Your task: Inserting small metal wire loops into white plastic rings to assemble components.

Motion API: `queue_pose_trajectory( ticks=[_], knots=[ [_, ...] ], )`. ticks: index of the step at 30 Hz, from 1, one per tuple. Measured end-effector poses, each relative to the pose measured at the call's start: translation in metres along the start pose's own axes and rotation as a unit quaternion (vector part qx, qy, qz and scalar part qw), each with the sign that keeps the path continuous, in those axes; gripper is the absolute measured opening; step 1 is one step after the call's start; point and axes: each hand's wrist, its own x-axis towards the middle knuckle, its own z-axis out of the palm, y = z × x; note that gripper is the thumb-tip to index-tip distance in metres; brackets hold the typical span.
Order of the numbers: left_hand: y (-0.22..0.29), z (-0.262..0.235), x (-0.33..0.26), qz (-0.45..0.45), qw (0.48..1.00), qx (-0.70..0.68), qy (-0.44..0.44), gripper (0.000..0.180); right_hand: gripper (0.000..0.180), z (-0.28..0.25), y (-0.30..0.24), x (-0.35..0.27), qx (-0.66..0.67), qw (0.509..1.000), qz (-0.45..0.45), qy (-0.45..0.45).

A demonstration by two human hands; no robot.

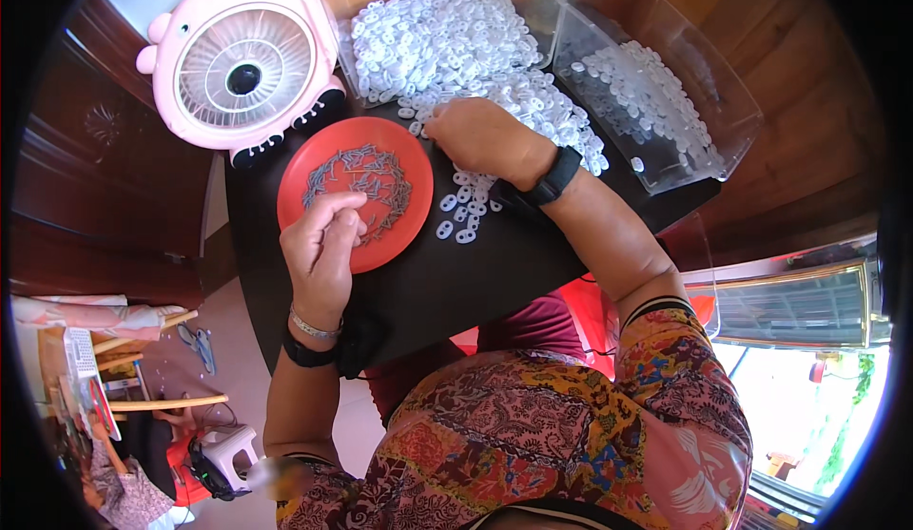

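Note:
My left hand (pixel 321 245) is over the near edge of a red plate (pixel 291 183), with thumb and forefinger pinched together. Whatever is between those fingertips is too small to make out. Many small grey screws (pixel 358 160) lie scattered in the plate. To the right of it, my right hand (pixel 490 142) rests low at the edge of a big heap of white two-holed oval plastic pieces (pixel 443 40). Its fingers are curled and their tips hidden, so what they grip does not show. Several loose white pieces (pixel 465 236) lie on the black table (pixel 456 292) below that wrist.
A pink animal-shaped fan (pixel 246 77) stands at the far left of the table. At the far right is a clear plastic box (pixel 720 93) partly filled with white pieces. A person (pixel 138 492) is at the lower left, near a white stool (pixel 228 446).

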Motion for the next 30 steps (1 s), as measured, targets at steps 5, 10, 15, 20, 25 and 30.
queue_pose_trajectory(
  ticks=[5, 10, 15, 20, 25, 30],
  knots=[
    [0.002, -0.002, 0.003, -0.026, 1.000, -0.001, 0.008, 0.017, 0.011, -0.014, -0.005, 0.001, 0.011, 0.997, 0.005, 0.070],
    [-0.006, 0.008, 0.000, -0.046, 0.998, -0.013, -0.037, 0.014, 0.011, -0.023, -0.050, 0.000, 0.412, 0.911, 0.011, 0.025],
    [-0.014, 0.010, 0.002, -0.041, 0.998, -0.005, -0.038, 0.010, 0.012, -0.018, -0.065, 0.000, 0.526, 0.849, 0.049, -0.007],
    [-0.021, 0.008, 0.002, -0.053, 0.995, 0.025, -0.079, 0.013, 0.011, -0.019, -0.070, 0.000, 0.515, 0.856, 0.041, -0.017],
    [-0.013, 0.007, 0.004, -0.087, 0.992, -0.040, -0.085, 0.013, 0.011, -0.018, -0.069, 0.000, 0.508, 0.860, 0.040, -0.018],
    [-0.013, 0.003, 0.005, -0.112, 0.991, -0.034, -0.073, 0.017, 0.008, -0.013, -0.049, -0.001, 0.288, 0.953, -0.077, 0.062]
  ],
)
